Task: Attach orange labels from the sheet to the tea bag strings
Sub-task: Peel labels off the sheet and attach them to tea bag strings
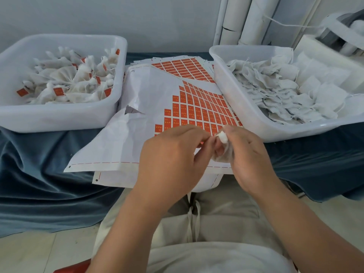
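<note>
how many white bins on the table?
2. Left bin holds labelled tea bags; right bin holds unlabelled tea bags. None appear hidden.

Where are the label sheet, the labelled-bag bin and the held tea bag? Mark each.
label sheet [157,89]: head view, bare backing.
labelled-bag bin [59,119]: head view, front wall.
held tea bag [223,136]: head view, gathered top.

The scene is being lit brightly and evenly by soft, diffuse light; only faint shadows are being cast beneath the left hand [171,154] and right hand [250,152]. Lines are being bowed near the edges, and the upper right corner is being rendered blurred.
</note>
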Demonstrator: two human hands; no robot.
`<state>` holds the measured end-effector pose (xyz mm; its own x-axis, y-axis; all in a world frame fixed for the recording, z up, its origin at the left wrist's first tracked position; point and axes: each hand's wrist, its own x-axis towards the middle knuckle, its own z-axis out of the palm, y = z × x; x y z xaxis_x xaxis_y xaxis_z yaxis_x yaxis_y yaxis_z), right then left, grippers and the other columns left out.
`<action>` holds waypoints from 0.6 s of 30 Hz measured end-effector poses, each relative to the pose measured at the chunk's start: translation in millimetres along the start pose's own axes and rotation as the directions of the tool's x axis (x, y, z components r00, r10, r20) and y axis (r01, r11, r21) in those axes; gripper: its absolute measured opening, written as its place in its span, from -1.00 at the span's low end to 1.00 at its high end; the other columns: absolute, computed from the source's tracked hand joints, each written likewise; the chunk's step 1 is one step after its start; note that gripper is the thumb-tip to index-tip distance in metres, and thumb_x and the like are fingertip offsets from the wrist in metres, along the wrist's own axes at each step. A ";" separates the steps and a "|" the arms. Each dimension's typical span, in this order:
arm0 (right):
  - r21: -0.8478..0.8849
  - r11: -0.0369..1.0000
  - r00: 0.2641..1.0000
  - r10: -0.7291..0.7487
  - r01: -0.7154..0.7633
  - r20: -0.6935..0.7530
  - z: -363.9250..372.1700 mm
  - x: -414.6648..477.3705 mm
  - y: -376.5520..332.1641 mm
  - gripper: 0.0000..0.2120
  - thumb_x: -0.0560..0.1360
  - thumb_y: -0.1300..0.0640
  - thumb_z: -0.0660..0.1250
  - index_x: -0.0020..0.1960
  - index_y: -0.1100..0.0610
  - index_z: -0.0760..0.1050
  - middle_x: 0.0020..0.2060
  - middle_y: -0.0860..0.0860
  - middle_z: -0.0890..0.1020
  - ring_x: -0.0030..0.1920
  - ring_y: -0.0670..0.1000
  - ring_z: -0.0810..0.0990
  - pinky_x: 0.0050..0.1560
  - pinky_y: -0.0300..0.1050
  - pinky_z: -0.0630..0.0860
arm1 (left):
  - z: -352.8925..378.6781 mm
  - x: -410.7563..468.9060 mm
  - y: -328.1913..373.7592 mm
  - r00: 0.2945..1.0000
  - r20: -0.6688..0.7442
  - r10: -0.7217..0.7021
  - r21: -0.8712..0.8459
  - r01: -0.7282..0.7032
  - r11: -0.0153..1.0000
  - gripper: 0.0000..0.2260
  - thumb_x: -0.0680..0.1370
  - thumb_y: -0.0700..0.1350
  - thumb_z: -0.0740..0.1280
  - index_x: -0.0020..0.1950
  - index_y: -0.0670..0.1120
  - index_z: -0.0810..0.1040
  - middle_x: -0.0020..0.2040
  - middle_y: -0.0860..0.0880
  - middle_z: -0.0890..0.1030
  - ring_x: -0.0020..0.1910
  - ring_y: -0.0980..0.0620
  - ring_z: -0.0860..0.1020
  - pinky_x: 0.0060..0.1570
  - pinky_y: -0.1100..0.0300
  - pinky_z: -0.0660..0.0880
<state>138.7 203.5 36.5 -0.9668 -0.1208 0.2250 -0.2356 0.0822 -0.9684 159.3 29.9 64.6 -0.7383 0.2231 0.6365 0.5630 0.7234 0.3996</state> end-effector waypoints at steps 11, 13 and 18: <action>0.070 0.990 0.985 0.132 -0.125 -0.113 1.9 0.9 2.0 -0.59 0.60 -0.22 0.17 -0.19 0.00 0.63 -0.19 0.03 0.66 -0.04 0.07 0.65 0.21 0.31 0.58 | 1.8 1.1 -14.0 0.966 0.147 -0.213 -0.182 0.238 0.954 -0.61 0.54 0.38 0.31 0.16 0.15 0.62 0.01 0.29 0.63 -0.05 0.30 0.63 -0.23 0.40 0.50; 0.121 0.983 0.986 0.150 -0.141 -0.072 2.4 -1.2 2.0 -0.62 0.62 -0.22 0.19 -0.01 -0.01 0.68 0.04 0.10 0.69 0.18 0.16 0.65 0.36 0.40 0.51 | 8.1 1.1 -9.8 0.961 0.121 -0.250 -0.338 0.277 0.899 -0.67 0.53 0.31 0.40 0.13 0.13 0.69 -0.02 0.30 0.67 -0.03 0.30 0.65 -0.20 0.44 0.51; 0.250 0.951 0.983 0.168 -0.181 0.073 -1.9 0.9 -3.0 -0.71 0.61 -0.12 0.26 0.00 0.04 0.66 0.04 0.24 0.59 0.12 0.19 0.57 0.30 0.25 0.51 | 11.9 -0.6 -4.8 0.924 0.136 -0.357 -0.684 0.348 0.641 -0.94 0.58 -0.14 0.50 -0.04 -0.04 0.79 -0.15 0.13 0.76 -0.10 0.12 0.73 -0.06 0.38 0.59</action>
<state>138.3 205.1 39.8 -0.9829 -0.1769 0.0508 -0.0245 -0.1476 -0.9887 152.5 34.1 54.4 -0.9338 0.0371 0.3560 0.3579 0.0946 0.9289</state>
